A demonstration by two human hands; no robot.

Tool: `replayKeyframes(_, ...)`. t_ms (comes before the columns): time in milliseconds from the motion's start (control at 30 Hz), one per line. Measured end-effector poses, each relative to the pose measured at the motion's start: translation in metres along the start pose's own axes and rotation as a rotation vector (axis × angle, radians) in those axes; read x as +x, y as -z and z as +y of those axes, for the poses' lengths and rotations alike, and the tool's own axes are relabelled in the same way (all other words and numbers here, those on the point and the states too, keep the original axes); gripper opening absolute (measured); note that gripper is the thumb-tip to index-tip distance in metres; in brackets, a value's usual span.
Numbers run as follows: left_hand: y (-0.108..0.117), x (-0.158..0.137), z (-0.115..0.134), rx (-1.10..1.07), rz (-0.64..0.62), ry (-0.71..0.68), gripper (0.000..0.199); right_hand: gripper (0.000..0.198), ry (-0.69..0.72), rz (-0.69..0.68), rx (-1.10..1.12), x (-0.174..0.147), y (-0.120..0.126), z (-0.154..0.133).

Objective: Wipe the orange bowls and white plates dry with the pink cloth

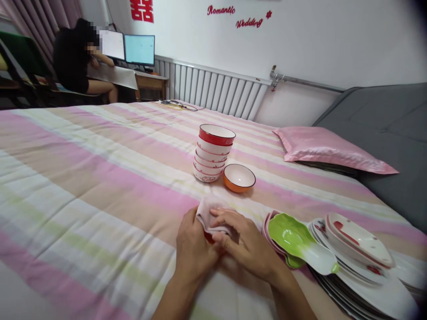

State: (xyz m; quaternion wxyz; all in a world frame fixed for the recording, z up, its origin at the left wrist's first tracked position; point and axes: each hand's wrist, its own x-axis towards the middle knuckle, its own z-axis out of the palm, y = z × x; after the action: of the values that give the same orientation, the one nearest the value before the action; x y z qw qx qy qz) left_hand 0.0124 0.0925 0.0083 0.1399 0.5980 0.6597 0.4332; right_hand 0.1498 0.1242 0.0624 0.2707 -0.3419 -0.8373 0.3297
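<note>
My left hand (191, 249) is wrapped round a small red-orange bowl (209, 238), of which only a sliver shows between my hands. Draped over that bowl is a pale pink cloth (209, 208). My right hand (245, 242) presses the cloth against it with curled fingers. Just beyond my hands stands a stack of white bowls (210, 164) with red patterns, topped by a red-banded bowl (216, 135). An orange bowl (238, 180) with a white inside sits upright beside the stack.
To the right lie stacked plates (390, 295), some oval dishes (362, 235) and a green leaf-shaped dish (290, 233). A pink pillow (327, 144) rests by the grey headboard (383, 120). Cables (180, 105) lie at the striped bed's (100, 186) far edge. A person (73, 58) sits at a desk.
</note>
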Motion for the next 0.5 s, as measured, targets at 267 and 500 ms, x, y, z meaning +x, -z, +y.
replayKeyframes(267,-0.002,0.0,0.0,-0.024,0.039,0.021,0.038,0.053,0.084,0.14,-0.366,0.006,-0.023,0.017)
replayKeyframes(500,-0.008,0.001,-0.007,-0.086,-0.024,0.025,0.044,0.057,0.0,-0.077,-0.477,0.009,-0.031,0.02)
